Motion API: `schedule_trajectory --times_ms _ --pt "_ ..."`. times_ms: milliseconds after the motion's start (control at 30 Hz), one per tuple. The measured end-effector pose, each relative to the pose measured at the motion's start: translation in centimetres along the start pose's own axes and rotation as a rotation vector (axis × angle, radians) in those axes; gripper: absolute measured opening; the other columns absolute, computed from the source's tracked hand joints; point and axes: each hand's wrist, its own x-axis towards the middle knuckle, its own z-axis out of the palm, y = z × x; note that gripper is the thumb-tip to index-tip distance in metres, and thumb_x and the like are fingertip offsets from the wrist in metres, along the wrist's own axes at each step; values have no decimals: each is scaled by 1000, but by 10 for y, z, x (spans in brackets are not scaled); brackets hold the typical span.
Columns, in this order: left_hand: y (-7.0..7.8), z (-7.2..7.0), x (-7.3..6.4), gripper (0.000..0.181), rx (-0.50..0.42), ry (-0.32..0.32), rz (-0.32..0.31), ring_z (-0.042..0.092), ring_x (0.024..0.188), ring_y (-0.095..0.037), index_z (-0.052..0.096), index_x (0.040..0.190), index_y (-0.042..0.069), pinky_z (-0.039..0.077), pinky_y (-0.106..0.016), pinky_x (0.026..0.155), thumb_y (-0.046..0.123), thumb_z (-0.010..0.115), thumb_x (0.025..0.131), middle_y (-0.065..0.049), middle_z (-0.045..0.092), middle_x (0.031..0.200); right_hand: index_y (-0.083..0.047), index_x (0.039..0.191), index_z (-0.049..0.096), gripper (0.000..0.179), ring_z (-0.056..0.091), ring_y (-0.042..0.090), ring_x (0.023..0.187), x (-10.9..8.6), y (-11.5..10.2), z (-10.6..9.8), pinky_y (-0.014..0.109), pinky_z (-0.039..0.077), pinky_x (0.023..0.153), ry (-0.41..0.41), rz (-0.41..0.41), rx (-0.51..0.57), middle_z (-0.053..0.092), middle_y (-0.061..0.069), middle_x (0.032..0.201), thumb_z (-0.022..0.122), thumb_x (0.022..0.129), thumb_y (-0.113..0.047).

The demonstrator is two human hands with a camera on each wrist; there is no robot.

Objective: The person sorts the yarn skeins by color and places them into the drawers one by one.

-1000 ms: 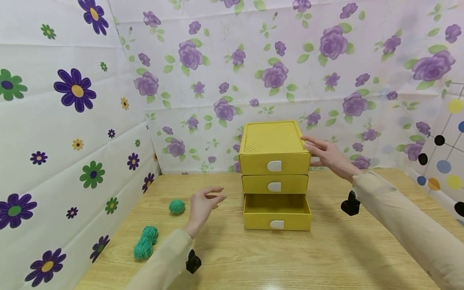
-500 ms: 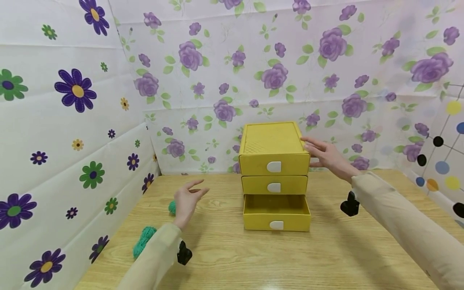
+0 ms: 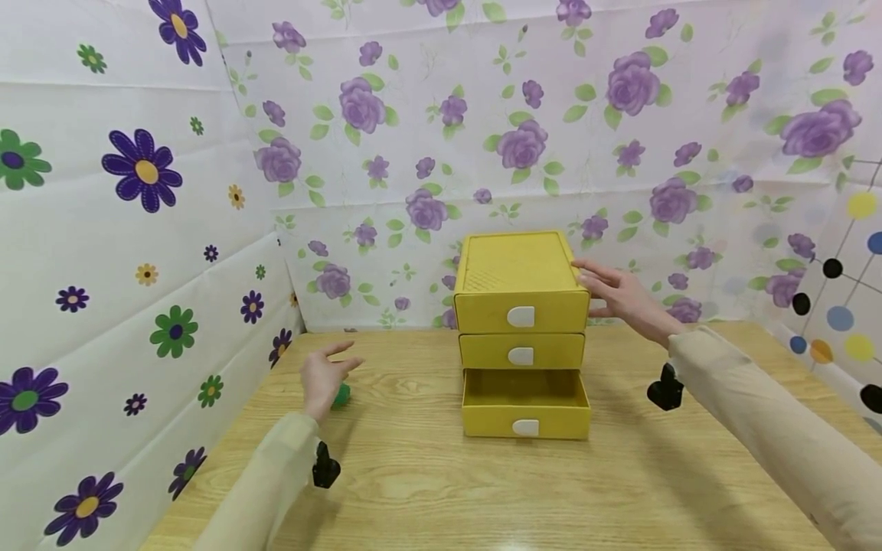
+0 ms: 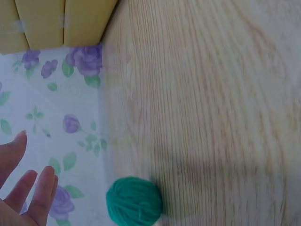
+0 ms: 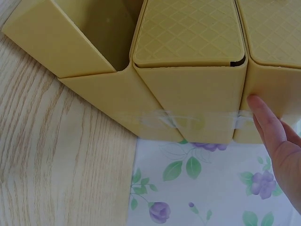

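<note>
A yellow three-drawer box (image 3: 520,264) stands toward the back of the table, its bottom drawer (image 3: 526,422) pulled out with bare floor showing inside. My right hand (image 3: 623,298) rests against the upper right side of the box, fingers extended; the right wrist view shows a fingertip (image 5: 254,101) at the side wall of the top unit. Over the left part of the table my left hand (image 3: 324,379) hovers with thumb and fingers apart, holding nothing. Just beyond it, a green yarn ball (image 4: 134,201) lies on the table, partly hidden by this hand in the head view.
The wooden table (image 3: 413,474) meets a floral sheet (image 3: 427,153) at the back and a daisy-patterned sheet (image 3: 172,268) on the left. A dotted sheet (image 3: 841,306) borders the right side. My left sleeve (image 3: 262,482) covers part of the table's left side.
My left hand has moved left, away from the box and over toward the yarn ball. The left sleeve now hides the second, longer green yarn bundle. My right hand stays at the box.
</note>
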Motion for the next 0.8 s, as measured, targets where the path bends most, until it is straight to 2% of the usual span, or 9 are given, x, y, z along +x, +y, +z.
schedule_trajectory --times_ms 100,200,333,433,533,667,800 --pt "-3 -7 3 37 28 1 -27 61 86 -32 62 115 2 50 -38 70 8 71 79 -20 51 123 -16 144 25 58 41 31 116 0 1 0 52 39 85 -3 -2 15 27 15 141 47 94 -35" --pt "-7 -13 6 37 47 12 -34 61 86 -33 62 115 1 50 -38 69 6 70 80 -22 54 117 -16 144 25 57 43 29 115 0 1 0 52 39 85 -11 -6 27 27 16 141 47 94 -35" --pt "-15 -20 8 35 111 26 -11 62 84 -31 62 114 1 51 -38 66 5 69 80 -23 59 106 -15 145 23 58 42 30 116 0 1 0 51 40 85 -16 -6 15 24 18 142 46 95 -34" --pt "-21 -23 9 35 156 11 3 61 87 -32 63 113 0 50 -40 69 3 69 79 -23 57 111 -16 145 24 58 40 32 116 0 -1 1 51 40 85 5 6 10 26 17 142 47 95 -35" --pt "-26 -26 10 36 209 -38 14 57 93 -37 63 113 -1 48 -45 74 2 70 78 -23 52 119 -16 144 26 57 39 34 116 0 -3 2 51 40 85 20 15 17 29 17 140 48 94 -35" --pt "-29 -29 12 36 285 -121 32 52 98 -41 63 111 -2 45 -48 75 -1 71 76 -26 49 121 -17 143 28 57 41 35 115 0 -4 3 51 41 84 25 18 25 33 17 138 49 94 -35" --pt "-31 -32 14 38 295 -202 -3 43 110 -42 61 111 -6 40 -49 84 -7 69 74 -28 47 122 -16 144 26 58 41 33 115 0 -3 2 50 41 84 9 4 5 30 17 139 47 94 -35"
